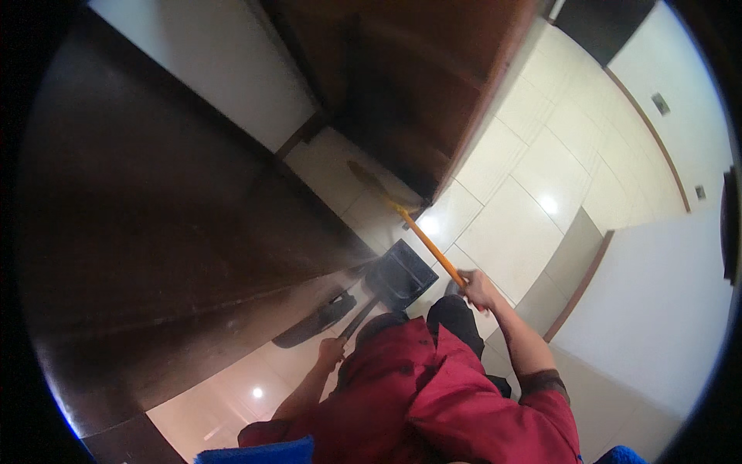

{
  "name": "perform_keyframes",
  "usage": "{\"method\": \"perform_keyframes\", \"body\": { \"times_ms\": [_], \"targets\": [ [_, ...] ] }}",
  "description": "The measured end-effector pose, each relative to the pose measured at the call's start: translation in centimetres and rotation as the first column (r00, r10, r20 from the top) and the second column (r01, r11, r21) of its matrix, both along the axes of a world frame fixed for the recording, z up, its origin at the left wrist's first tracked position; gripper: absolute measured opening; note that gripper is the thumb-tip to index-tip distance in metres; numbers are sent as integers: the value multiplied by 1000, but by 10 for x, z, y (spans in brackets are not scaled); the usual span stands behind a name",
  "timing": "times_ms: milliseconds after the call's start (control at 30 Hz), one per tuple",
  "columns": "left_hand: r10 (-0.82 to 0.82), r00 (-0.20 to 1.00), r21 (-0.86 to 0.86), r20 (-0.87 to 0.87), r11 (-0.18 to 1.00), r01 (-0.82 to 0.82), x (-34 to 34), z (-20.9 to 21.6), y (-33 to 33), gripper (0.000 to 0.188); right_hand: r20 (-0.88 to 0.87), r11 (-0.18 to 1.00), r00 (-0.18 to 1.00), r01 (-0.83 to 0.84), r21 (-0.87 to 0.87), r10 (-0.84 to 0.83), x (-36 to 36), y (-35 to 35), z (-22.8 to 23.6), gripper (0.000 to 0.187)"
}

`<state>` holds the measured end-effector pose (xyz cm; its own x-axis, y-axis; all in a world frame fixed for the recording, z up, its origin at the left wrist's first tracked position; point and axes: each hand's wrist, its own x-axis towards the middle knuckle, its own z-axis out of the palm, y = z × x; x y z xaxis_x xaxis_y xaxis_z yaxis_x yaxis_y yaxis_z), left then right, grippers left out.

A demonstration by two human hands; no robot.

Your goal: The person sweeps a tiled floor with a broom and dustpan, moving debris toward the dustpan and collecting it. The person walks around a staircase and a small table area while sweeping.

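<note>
Orange-handled broom (429,243) gripped by my right hand (478,290) | left hand (331,353) holds black dustpan (402,276) | rightward swing could snag brown panel (429,93)

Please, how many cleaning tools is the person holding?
2: the orange-handled broom in the right hand, and the black dustpan in the left hand. None seems hidden.

You are looking at a smooth, plastic-looking dustpan (404,272) and a smooth broom handle (434,246). The glossy floor tiles (506,232) are reflecting light, the wood-like dark panel (170,209) is showing a soft sheen, and you are wearing a matt cloth shirt (456,387).
</note>
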<state>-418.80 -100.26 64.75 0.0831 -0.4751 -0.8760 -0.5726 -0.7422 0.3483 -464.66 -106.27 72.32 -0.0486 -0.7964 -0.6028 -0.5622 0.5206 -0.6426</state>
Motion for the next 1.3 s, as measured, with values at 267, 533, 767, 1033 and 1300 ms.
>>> {"method": "perform_keyframes", "body": {
  "times_ms": [267,533,767,1033,1300],
  "targets": [
    [457,881,108,125,876,-470,-50,46,37,24,160,968,978,-164,188,135,14,-147,-164,19],
    [593,763,-186,255,805,-564,-150,33,126,25,521,857,849,-330,397,86,-56,-206,-56,45],
    [760,617,-216,203,649,-729,-243,69,169,21,-297,599,763,-639,-483,574,29,-298,-158,39],
    [987,72,-120,143,89,-989,-340,128,174,22,-102,775,774,-631,-32,625,182,-533,-234,30],
    [977,84,-123,196,109,-986,-396,20,233,20,-418,503,428,-860,84,801,100,-356,-347,22]
  ]
}}
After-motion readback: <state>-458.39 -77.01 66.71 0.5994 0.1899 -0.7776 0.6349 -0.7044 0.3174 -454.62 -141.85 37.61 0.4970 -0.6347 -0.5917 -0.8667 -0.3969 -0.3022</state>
